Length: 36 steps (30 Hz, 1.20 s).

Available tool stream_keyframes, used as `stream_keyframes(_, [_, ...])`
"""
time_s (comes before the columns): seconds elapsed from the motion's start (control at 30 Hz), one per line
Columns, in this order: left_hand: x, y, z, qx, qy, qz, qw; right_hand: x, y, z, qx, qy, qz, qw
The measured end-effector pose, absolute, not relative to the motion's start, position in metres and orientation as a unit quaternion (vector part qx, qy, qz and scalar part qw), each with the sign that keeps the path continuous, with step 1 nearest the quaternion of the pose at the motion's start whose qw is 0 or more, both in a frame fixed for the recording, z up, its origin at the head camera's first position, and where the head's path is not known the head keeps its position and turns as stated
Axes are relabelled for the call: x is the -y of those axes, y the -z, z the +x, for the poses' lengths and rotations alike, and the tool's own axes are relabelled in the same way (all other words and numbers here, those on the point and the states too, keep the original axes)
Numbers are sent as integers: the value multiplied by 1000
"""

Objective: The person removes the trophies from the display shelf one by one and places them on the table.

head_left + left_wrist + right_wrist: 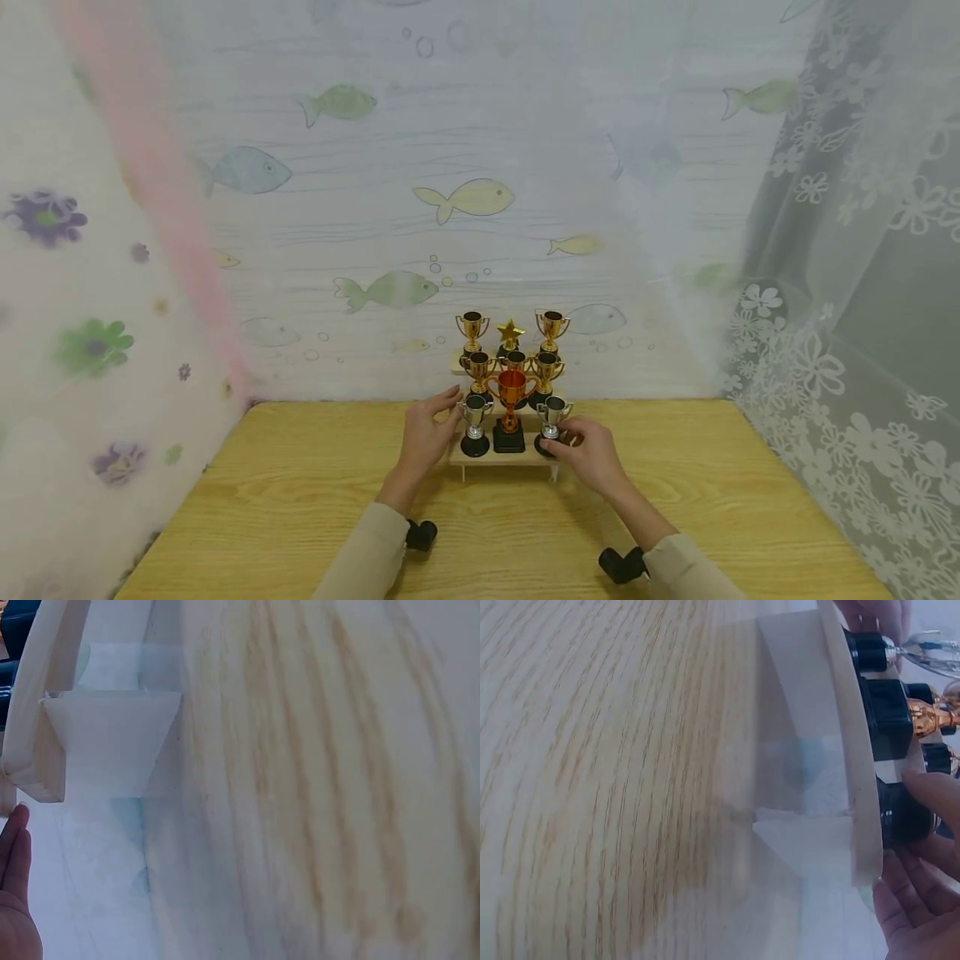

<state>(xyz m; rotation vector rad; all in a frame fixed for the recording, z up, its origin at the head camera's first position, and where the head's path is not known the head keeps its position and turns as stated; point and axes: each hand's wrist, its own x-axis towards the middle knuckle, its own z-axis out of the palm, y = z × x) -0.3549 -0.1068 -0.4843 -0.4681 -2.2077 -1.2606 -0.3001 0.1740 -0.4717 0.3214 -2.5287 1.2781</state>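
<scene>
A small silver trophy [553,408] stands at the right end of the bottom shelf of a tiered wooden stand [491,461]. My right hand [592,452] pinches its black base [906,814] between thumb and fingers. My left hand [429,429] is at the left side of the stand, fingers extended close to the shelf ends; whether they touch it I cannot tell. Another silver trophy [475,411] stands at the left end of that shelf, and a bronze-coloured trophy [512,388] with a square black base sits between the two.
Gold trophies [478,367] fill the middle tier. On the top tier, a gold star trophy [510,333] stands between two gold cups. The stand rests near the back edge of the wooden table [315,483], against a fish-patterned curtain [480,200].
</scene>
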Motion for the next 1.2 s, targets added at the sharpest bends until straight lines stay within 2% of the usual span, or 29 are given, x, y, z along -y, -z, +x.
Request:
stream_keyframes(0.43, [105,481,-354,831,459,-183,255,-181,461,-293,883,-439,98,137])
stream_keyframes(0.8, [106,475,-355,833,445,-193,266,-189,451,-289,886,-435,102,125])
stream_keyframes(1.2, [108,477,-351,838,448,-183,254,-198,444,-281,890,-433,93,110])
